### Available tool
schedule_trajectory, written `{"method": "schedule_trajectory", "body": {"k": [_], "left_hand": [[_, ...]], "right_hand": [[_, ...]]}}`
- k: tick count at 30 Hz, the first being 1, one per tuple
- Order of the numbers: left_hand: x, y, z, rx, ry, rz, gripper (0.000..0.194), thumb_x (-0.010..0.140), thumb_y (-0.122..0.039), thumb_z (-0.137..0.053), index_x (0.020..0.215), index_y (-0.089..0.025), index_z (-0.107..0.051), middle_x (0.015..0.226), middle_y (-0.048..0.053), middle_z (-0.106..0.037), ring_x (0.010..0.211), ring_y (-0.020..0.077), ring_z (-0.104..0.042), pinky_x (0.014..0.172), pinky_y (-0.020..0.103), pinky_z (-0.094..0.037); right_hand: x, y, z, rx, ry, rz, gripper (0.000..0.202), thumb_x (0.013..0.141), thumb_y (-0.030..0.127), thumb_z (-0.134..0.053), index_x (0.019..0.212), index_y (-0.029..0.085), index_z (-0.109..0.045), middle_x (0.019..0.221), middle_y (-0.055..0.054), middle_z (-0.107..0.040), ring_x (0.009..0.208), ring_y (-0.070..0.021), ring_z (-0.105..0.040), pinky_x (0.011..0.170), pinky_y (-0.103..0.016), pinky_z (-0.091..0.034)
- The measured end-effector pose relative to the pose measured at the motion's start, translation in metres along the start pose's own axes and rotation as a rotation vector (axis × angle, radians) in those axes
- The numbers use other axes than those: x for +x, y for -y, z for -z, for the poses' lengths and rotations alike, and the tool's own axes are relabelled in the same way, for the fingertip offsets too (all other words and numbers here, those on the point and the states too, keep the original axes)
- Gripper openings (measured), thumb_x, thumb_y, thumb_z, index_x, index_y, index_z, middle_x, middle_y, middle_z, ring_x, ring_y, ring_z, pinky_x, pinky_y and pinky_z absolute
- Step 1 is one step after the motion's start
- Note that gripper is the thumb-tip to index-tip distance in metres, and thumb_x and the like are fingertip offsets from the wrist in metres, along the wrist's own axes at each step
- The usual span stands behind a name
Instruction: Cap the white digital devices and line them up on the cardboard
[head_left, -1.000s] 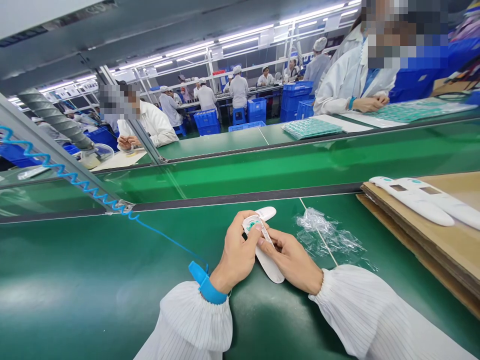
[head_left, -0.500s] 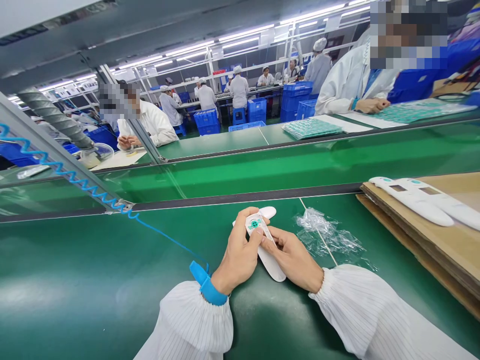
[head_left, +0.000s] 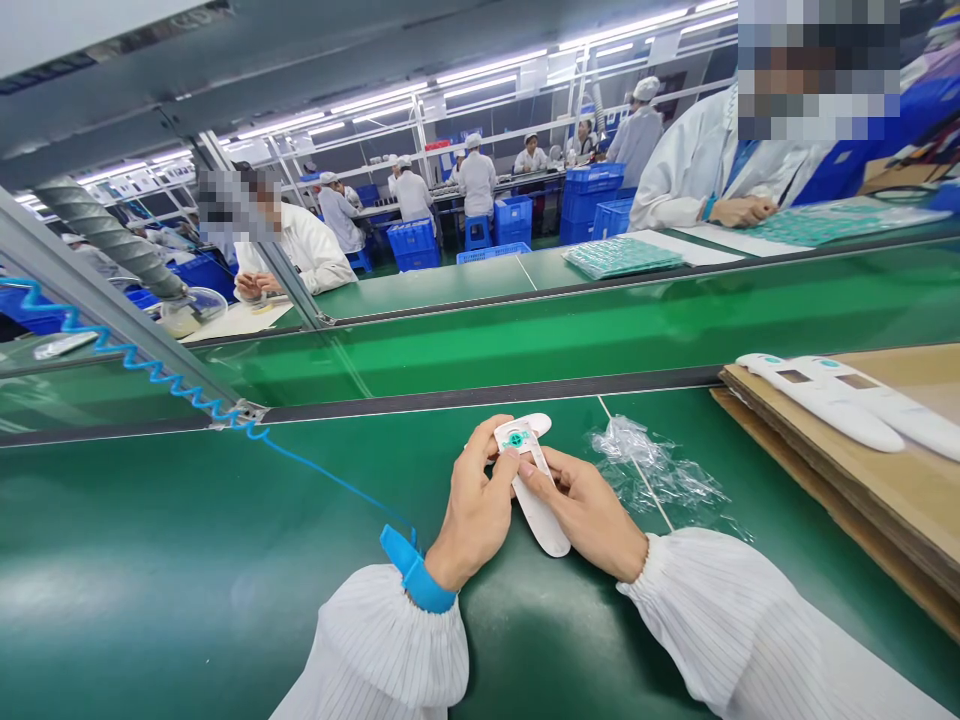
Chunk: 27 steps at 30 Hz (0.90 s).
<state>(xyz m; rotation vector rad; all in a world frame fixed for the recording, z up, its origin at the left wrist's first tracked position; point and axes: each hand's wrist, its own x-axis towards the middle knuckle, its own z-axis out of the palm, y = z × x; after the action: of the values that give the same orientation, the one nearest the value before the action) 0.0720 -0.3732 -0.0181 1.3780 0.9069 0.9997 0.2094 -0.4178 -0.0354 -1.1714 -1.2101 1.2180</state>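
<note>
Between both hands is a long white plastic casing part (head_left: 546, 525), tilted, with its rounded end pointing down towards me. A green button piece (head_left: 516, 440) sits in its upper end. My left hand (head_left: 478, 505) is closed around that upper end, its thumb pressed just below the green piece. The fingers of my right hand (head_left: 589, 510) grip the casing part along its right side, thumb on top. Behind the fingers a second white rounded end (head_left: 537, 423) sticks out; whether it belongs to the same part I cannot tell. A blue wrist strap (head_left: 427, 585) circles my left wrist.
Crumpled clear plastic film (head_left: 645, 460) lies right of my hands on the green table (head_left: 187, 560). Stacked cardboard (head_left: 892, 500) at the right carries white casings (head_left: 847, 405). A blue coiled cord (head_left: 187, 390) runs to the strap. Co-workers (head_left: 697, 160) sit across the bench.
The casing part has turned slightly and its lower end has risen a little. My left thumb has shifted down off the green button piece, which now shows more fully.
</note>
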Motion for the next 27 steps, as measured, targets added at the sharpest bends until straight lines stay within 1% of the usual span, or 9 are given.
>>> {"method": "schedule_trajectory", "body": {"k": [3, 6, 9, 12, 15, 20, 24, 27], "left_hand": [[-0.0008, -0.0021, -0.0009, -0.031, 0.032, 0.027, 0.034, 0.094, -0.042, -0.058, 0.123, -0.024, -0.063, 0.103, 0.005, -0.072, 0.082, 0.0178, -0.065, 0.068, 0.028, -0.052], [-0.0004, -0.0015, -0.0003, 0.007, 0.026, 0.007, 0.031, 0.096, -0.040, -0.053, 0.120, -0.023, -0.063, 0.096, 0.004, -0.070, 0.074, 0.0152, -0.062, 0.063, 0.026, -0.049], [0.0001, 0.0002, 0.0012, 0.107, 0.000, -0.045, 0.028, 0.098, -0.037, -0.050, 0.117, -0.022, -0.065, 0.093, 0.004, -0.070, 0.074, 0.0150, -0.061, 0.067, 0.026, -0.048], [-0.0003, 0.0005, 0.0024, 0.162, 0.004, -0.079, 0.027, 0.101, -0.037, -0.047, 0.115, -0.023, -0.065, 0.091, 0.003, -0.070, 0.076, 0.0149, -0.060, 0.070, 0.027, -0.048], [-0.0012, -0.0003, 0.0024, 0.188, 0.020, -0.091, 0.027, 0.103, -0.037, -0.045, 0.119, -0.024, -0.063, 0.097, 0.003, -0.071, 0.081, 0.0149, -0.061, 0.073, 0.027, -0.049], [-0.0019, -0.0002, 0.0011, 0.193, 0.017, -0.104, 0.028, 0.102, -0.038, -0.050, 0.124, -0.025, -0.061, 0.108, 0.004, -0.073, 0.093, 0.0172, -0.066, 0.083, 0.030, -0.052], [-0.0020, -0.0008, 0.0020, 0.211, 0.013, -0.121, 0.026, 0.101, -0.037, -0.051, 0.122, -0.024, -0.061, 0.104, 0.003, -0.073, 0.090, 0.0163, -0.066, 0.082, 0.029, -0.052], [-0.0021, -0.0019, 0.0031, 0.220, 0.016, -0.132, 0.024, 0.101, -0.036, -0.052, 0.120, -0.024, -0.062, 0.100, 0.002, -0.073, 0.088, 0.0161, -0.066, 0.081, 0.029, -0.052]], "right_hand": [[0.0002, 0.0003, 0.0000, 0.012, 0.008, -0.004, 0.044, 0.097, 0.057, -0.058, 0.114, 0.018, -0.069, 0.094, -0.005, -0.074, 0.081, -0.0194, -0.064, 0.068, -0.029, -0.047], [-0.0004, 0.0008, -0.0008, 0.019, 0.012, -0.010, 0.045, 0.096, 0.058, -0.059, 0.115, 0.018, -0.068, 0.091, -0.005, -0.071, 0.080, -0.0189, -0.064, 0.069, -0.029, -0.048], [-0.0007, 0.0008, -0.0016, -0.004, 0.007, -0.009, 0.047, 0.096, 0.058, -0.060, 0.117, 0.018, -0.068, 0.086, -0.003, -0.068, 0.076, -0.0172, -0.062, 0.068, -0.028, -0.048], [-0.0002, -0.0001, -0.0018, -0.009, 0.008, 0.000, 0.046, 0.096, 0.058, -0.060, 0.119, 0.018, -0.068, 0.086, -0.002, -0.068, 0.076, -0.0171, -0.061, 0.069, -0.028, -0.049], [0.0003, -0.0003, -0.0014, 0.014, 0.016, 0.011, 0.046, 0.096, 0.057, -0.060, 0.119, 0.018, -0.068, 0.090, -0.003, -0.070, 0.078, -0.0175, -0.063, 0.072, -0.029, -0.050], [0.0004, 0.0021, -0.0011, 0.031, 0.034, 0.031, 0.046, 0.095, 0.057, -0.060, 0.116, 0.017, -0.069, 0.099, -0.005, -0.074, 0.085, -0.0200, -0.067, 0.077, -0.030, -0.052], [0.0004, 0.0030, -0.0020, 0.016, 0.025, 0.038, 0.048, 0.095, 0.059, -0.059, 0.115, 0.017, -0.070, 0.102, -0.005, -0.074, 0.083, -0.0196, -0.066, 0.074, -0.030, -0.051], [-0.0001, 0.0035, -0.0023, 0.005, 0.024, 0.035, 0.048, 0.095, 0.059, -0.059, 0.113, 0.016, -0.070, 0.094, -0.004, -0.074, 0.083, -0.0196, -0.065, 0.072, -0.029, -0.049]]}}
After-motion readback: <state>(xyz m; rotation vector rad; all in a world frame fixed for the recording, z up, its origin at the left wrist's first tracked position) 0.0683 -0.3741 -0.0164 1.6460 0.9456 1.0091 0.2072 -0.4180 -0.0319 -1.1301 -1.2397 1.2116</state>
